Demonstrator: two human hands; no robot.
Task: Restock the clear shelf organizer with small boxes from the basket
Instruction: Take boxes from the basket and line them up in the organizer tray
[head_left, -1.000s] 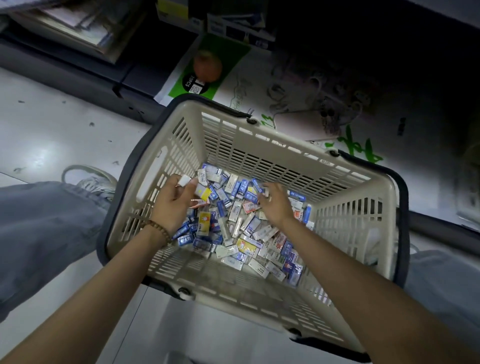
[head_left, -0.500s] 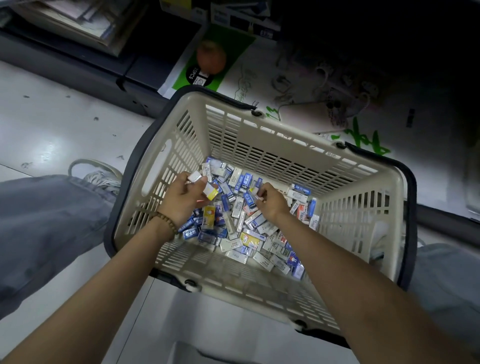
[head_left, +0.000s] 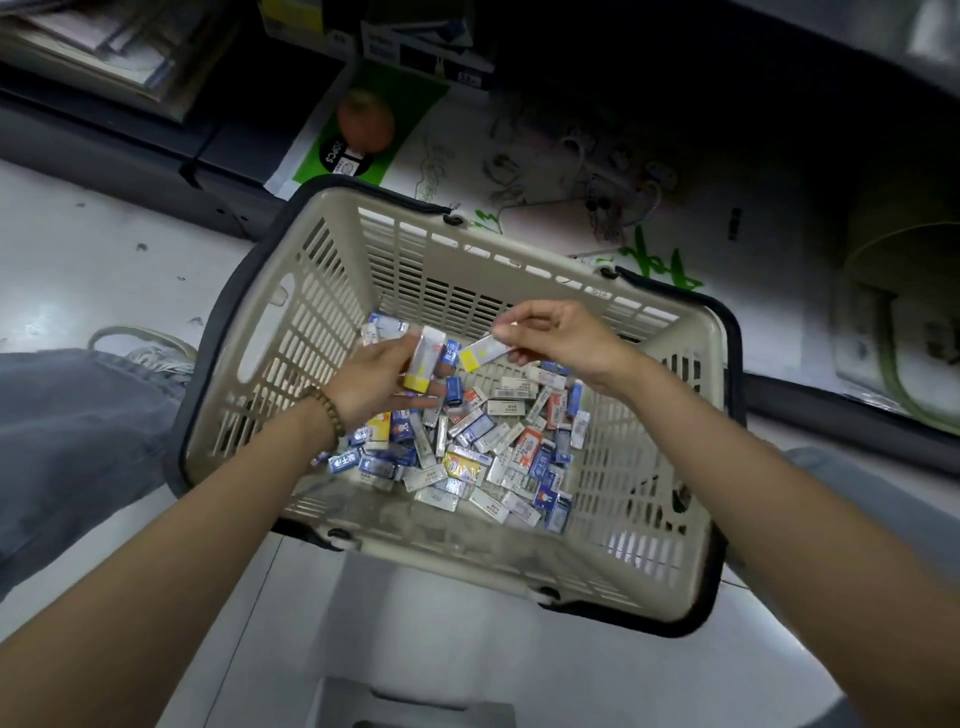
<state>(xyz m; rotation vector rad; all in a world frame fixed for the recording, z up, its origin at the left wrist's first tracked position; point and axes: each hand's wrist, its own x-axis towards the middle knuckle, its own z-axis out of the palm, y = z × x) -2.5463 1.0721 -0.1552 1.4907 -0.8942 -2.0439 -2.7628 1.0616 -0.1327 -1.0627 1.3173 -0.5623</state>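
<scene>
While the beige slotted plastic basket (head_left: 244, 415) holds a heap of small blue, white and orange boxes (head_left: 483, 447), left hand (head_left: 371, 387) grips a white yellow-ended box (head_left: 423, 358); right hand (head_left: 563, 338) pinches another white-and-yellow box (head_left: 480, 354) just above. Organizer unseen; restocking likely mostly ahead. Green pack (head_left: 332, 156) reads "20PCS"; box print illegible.

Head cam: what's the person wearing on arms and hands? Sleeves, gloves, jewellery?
No gloves on left hand or right hand, and no rings seen. No sleeves on left arm or right arm up to the frame edge. A brown beaded bracelet sits on the left wrist; the right wrist has nothing.
</scene>
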